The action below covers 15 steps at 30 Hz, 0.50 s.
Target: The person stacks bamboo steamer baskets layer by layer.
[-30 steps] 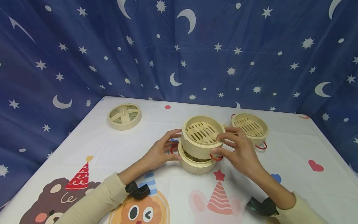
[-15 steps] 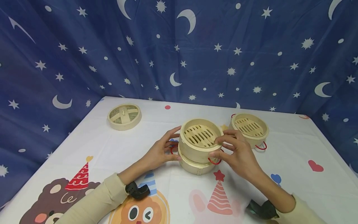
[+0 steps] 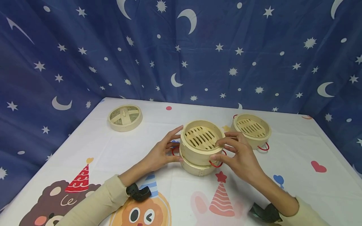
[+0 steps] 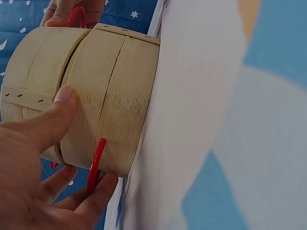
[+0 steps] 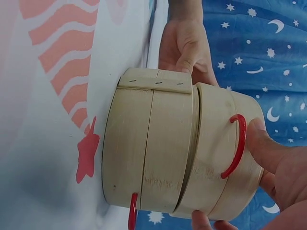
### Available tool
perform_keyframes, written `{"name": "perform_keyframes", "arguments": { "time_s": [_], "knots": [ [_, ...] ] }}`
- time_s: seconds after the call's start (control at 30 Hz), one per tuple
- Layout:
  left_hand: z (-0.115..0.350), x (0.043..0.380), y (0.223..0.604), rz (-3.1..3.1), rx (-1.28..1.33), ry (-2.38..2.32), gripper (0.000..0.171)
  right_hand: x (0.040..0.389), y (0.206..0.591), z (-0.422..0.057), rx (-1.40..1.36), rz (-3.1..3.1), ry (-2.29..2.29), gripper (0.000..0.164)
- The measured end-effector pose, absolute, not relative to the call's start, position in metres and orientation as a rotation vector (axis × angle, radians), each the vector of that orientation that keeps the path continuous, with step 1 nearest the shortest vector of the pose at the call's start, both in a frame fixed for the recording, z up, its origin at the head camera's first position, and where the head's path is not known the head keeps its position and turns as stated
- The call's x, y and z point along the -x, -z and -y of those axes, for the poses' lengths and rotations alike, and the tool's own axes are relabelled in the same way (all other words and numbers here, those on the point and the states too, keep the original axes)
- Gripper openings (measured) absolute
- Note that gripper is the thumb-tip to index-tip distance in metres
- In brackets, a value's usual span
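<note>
Two round bamboo steamer baskets are stacked mid-table. The upper basket (image 3: 201,138) has a slatted floor and red handles, and rests on the lower basket (image 3: 198,169). A thin dark seam runs between them in both wrist views. My left hand (image 3: 159,154) holds the lower basket from its left side; in the left wrist view the thumb (image 4: 60,112) lies near the seam and the fingertips curl by a red handle (image 4: 97,163). With thumb and fingers, my right hand (image 3: 240,155) grips the upper basket's right side, beside its red handle (image 5: 238,146).
Behind my right hand stands a third steamer basket (image 3: 251,130) with red handles. The woven bamboo lid (image 3: 125,118) lies at the back left. A white tablecloth with cartoon prints (image 3: 297,194) covers the table, and a blue starry curtain (image 3: 147,47) hangs behind it.
My right hand has brought the upper basket down and slightly left, from tilted above the lower basket to nearly level on it. The left hand has stayed in place.
</note>
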State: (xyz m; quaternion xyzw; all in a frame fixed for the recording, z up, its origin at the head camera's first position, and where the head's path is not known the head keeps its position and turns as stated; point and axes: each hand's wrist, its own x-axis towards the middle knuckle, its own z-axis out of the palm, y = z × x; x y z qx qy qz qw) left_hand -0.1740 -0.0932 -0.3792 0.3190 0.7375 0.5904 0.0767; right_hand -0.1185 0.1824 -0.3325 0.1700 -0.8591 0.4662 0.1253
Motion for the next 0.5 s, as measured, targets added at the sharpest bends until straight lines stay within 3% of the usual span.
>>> {"name": "perform_keyframes", "arguments": {
  "time_s": [0.5],
  "knots": [
    [0.0941, 0.1806, 0.3898, -2.207, -0.995, -1.787, 0.098, 0.1163, 0.3312, -0.1820, -0.504, 2.508, -1.345, 0.029]
  ]
}}
